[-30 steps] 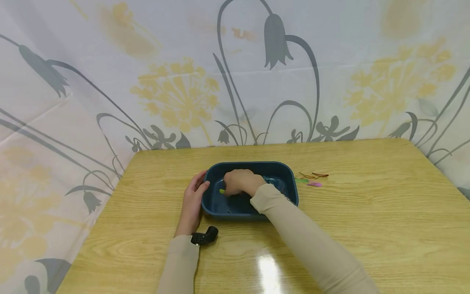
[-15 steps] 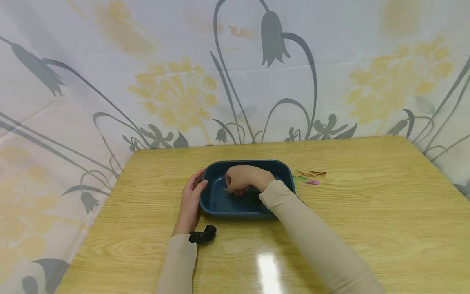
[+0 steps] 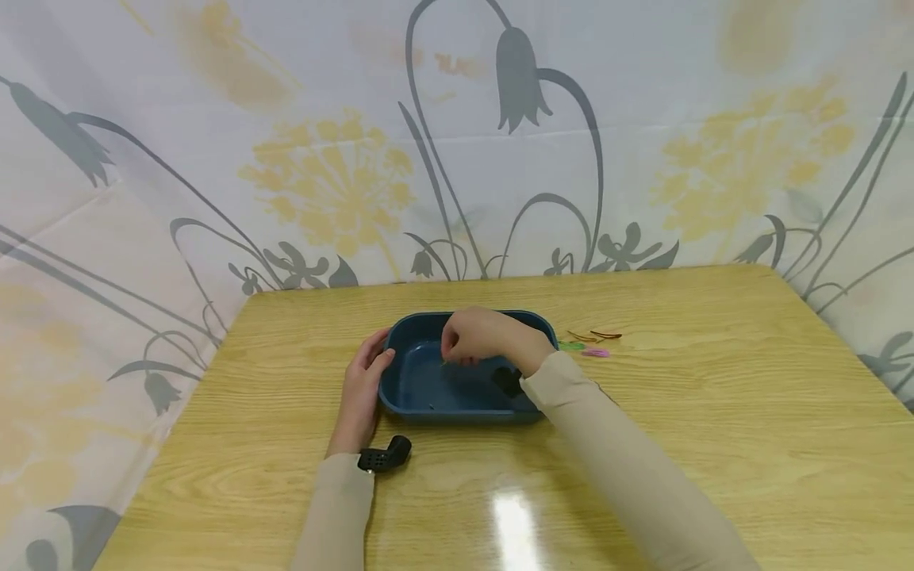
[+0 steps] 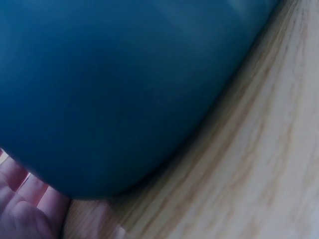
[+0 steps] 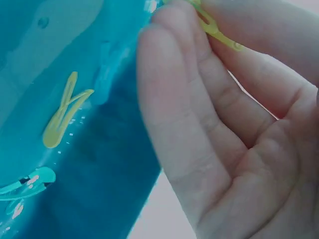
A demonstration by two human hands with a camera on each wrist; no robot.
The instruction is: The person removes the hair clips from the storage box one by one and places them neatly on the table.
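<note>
A dark blue plastic tub (image 3: 421,381) stands on the wooden table. My left hand (image 3: 360,388) holds its left end, with the thumb at the rim and the fingers along the outer wall. In the left wrist view, some fingers (image 4: 30,209) show beside the tub's rounded corner. Over the inside of the tub, my right hand (image 3: 481,335) pinches a yellow snap hair clip (image 5: 215,31), partly hidden by the fingers. Another yellow hair clip (image 5: 62,112), spread apart, lies inside the tub in the right wrist view, near a turquoise hair clip (image 5: 37,180).
Just right of the tub on the table lie a pink hair clip (image 3: 596,353), a green one (image 3: 571,346), a dark red one (image 3: 607,335) and an orange-brown one (image 3: 581,337). A flower-printed cloth (image 3: 457,159) hangs behind the table's back edge.
My right hand has lifted and shifted slightly right within the tub, with the yellow hair clip between its fingers. The left hand keeps its hold on the tub's left end.
</note>
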